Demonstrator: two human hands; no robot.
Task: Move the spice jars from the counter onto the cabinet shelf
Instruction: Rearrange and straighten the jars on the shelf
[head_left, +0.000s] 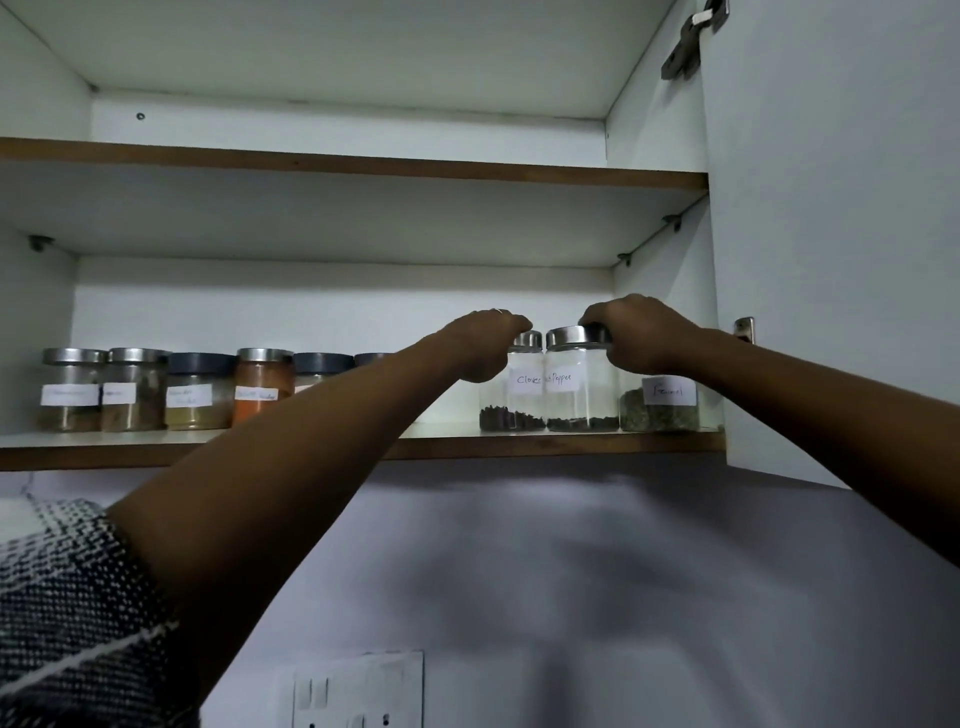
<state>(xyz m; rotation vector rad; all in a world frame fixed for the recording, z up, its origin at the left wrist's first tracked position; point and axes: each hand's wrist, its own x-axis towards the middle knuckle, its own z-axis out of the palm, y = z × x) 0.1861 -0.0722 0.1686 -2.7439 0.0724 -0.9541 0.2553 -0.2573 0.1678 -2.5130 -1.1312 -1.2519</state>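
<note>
On the lower cabinet shelf (156, 451) stand several labelled spice jars. My left hand (485, 343) grips the steel lid of the cloves jar (511, 395), which rests on the shelf. My right hand (631, 332) holds the lid of the pepper jar (582, 389) right beside it; the two jars touch. A fennel jar (660, 408) stands to the right, partly behind my right wrist. At the left is a row of jars (135, 389), one with orange powder (262, 384). My left forearm hides the jars in the middle.
The open cabinet door (831, 234) stands at the right with a hinge (691, 36) at the top. The upper shelf (363, 166) is above. A grey wall and a white socket plate (358, 691) lie below the cabinet.
</note>
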